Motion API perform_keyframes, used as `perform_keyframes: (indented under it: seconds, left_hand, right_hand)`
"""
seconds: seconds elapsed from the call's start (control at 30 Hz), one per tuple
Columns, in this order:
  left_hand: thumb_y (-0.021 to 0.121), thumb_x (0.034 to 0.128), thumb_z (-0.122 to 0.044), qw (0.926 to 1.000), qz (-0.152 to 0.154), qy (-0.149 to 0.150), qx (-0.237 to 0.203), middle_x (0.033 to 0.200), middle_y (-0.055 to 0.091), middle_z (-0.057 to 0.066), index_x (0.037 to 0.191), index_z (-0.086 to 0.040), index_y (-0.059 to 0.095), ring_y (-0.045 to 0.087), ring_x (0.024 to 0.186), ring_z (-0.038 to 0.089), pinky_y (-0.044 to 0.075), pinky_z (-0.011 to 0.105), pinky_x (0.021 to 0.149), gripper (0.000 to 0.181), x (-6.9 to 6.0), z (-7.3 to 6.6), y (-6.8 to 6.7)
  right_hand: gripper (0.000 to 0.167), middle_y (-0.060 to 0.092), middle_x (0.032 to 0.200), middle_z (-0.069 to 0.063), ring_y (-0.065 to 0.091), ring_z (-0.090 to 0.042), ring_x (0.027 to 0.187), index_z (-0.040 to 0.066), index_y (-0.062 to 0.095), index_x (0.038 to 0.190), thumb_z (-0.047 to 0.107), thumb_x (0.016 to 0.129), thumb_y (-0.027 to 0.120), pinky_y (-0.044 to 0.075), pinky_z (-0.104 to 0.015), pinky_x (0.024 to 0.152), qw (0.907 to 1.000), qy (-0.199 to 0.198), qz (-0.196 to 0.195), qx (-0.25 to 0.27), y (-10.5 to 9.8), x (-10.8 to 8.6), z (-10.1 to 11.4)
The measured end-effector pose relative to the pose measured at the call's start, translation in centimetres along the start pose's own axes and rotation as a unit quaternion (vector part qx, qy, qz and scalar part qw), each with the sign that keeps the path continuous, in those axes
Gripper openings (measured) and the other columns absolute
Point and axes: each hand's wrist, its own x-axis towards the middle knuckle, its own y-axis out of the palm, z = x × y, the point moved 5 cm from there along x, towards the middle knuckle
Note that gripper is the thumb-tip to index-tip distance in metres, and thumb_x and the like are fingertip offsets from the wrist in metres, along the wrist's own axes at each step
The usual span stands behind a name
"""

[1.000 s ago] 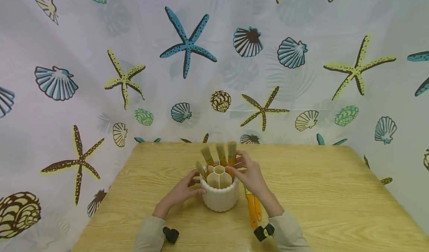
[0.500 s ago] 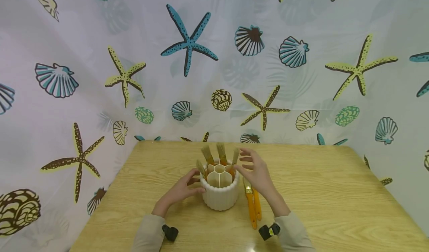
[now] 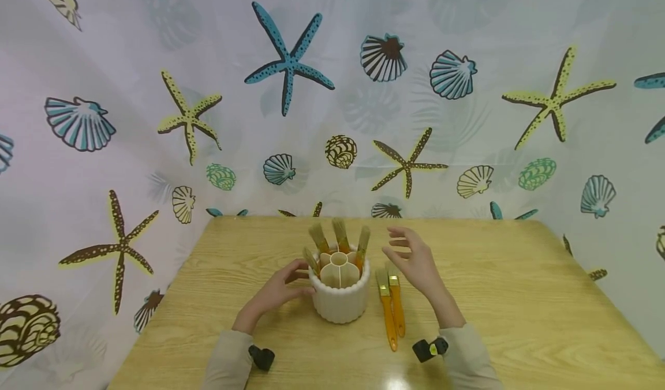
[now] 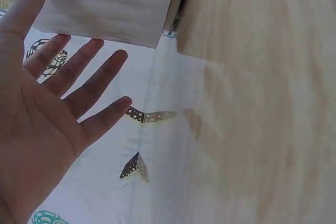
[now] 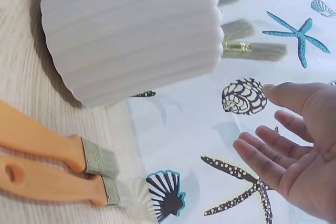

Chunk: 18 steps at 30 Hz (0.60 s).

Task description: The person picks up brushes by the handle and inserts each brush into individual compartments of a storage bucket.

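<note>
A white ribbed holder [image 3: 340, 304] with divided compartments stands upright on the table. Several paintbrushes sit in it bristles up, among them a brush [image 3: 362, 246] leaning at its right side. My left hand [image 3: 272, 295] rests against the holder's left side, its fingers spread and fairly straight in the left wrist view. To the right of the holder my right hand [image 3: 418, 263] is in the air, apart from it, fingers loosely extended around nothing. Below that hand two orange-handled paintbrushes, a left one [image 3: 387, 315] and a right one [image 3: 397, 306], lie side by side.
The wood-grain table [image 3: 519, 309] spreads out on both sides of the holder. A white curtain [image 3: 467, 136] printed with starfish and shells hangs behind the table and along its sides.
My right hand has let go of the paintbrush at the holder's right side and moved away to the right. That brush now leans lower in its compartment. My left hand stays at the holder.
</note>
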Motion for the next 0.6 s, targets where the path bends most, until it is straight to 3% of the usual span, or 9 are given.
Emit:
perform_keyframes:
  seconds: [0.6]
  left_hand:
    - [0.069, 0.0822, -0.037, 0.9997, -0.007, 0.020, 0.014, 0.135, 0.046, 0.002, 0.130, -0.032, 0.045, 0.048, 0.123, 0.029, 0.045, 0.048, 0.094, 0.054, 0.0, -0.4, -0.2]
  right_hand:
    - [0.041, 0.057, 0.109, -0.020, 0.061, -0.036, 0.093, 0.001, 0.052, 0.124, 0.015, 0.087, 0.066, 0.054, -0.041, 0.072, 0.9948, 0.047, 0.070, -0.058, -0.2, -0.3, -2.2]
